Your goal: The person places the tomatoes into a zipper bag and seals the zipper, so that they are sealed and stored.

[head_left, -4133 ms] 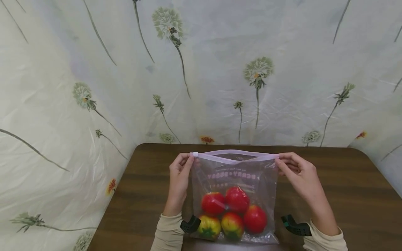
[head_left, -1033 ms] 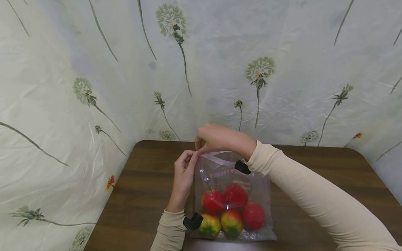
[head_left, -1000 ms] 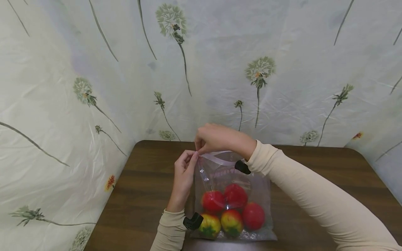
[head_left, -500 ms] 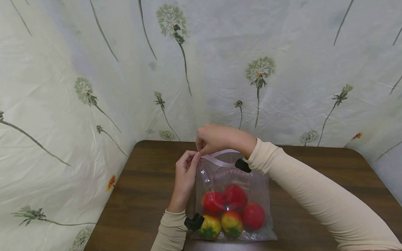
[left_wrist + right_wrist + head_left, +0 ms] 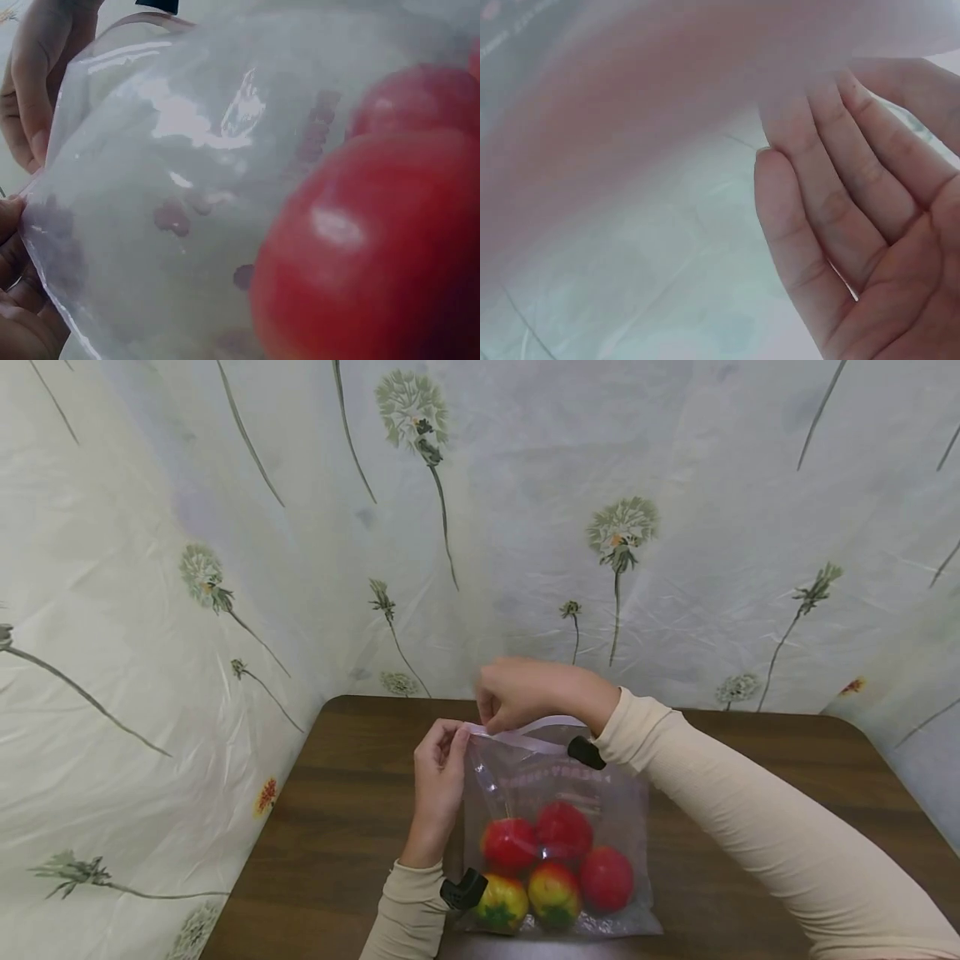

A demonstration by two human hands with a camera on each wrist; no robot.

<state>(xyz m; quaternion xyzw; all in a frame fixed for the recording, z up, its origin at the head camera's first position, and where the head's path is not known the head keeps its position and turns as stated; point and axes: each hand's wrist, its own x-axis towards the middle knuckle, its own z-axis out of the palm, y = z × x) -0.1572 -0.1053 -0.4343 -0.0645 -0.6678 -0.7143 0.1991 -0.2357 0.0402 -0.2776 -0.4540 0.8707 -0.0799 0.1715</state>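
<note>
A clear zip bag [image 5: 487, 806] with a pale pink zip strip [image 5: 536, 744] lies on the table. Inside are several round, shiny fruits: red ones [image 5: 606, 878] and red-yellow ones [image 5: 501, 906] with green ends. My left hand [image 5: 438, 772] pinches the strip's left end between thumb and fingers. Reaching across the bag, my right hand [image 5: 534, 689] pinches the strip just right of that corner. Its fingertips hide the white slider. Right of this hand the bag's mouth gapes slightly. In the left wrist view, one red fruit [image 5: 367, 247] looms large through the plastic.
The dark wooden table [image 5: 750, 793] extends to both sides of the bag. Behind it and at the left hang pale sheets [image 5: 510, 568] printed with dandelions. Black wrist mounts [image 5: 463, 889] sit at both cuffs, the right one over the bag's upper part.
My right hand has left the bag's right corner and crossed to its left end. Over the last half second it has shifted slightly right along the strip, parting from my left fingertips.
</note>
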